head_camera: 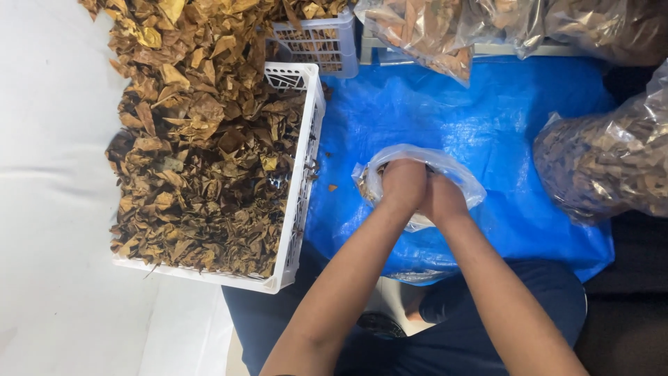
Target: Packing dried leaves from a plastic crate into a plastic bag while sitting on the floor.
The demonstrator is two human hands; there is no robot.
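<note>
Your fingers are buried inside the clear plastic bag (445,174), both hands pressed together (grip hidden), left hand (403,182) nearer the crate of dried leaves (209,181).

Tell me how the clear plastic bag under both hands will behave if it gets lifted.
The clear plastic bag would probably be floppy: its thin film wrinkles around the left hand and right hand. It likely weighs little for its bulk, since it seems to hold dried leaves like those in the white crate. The glossy film may slip.
</note>
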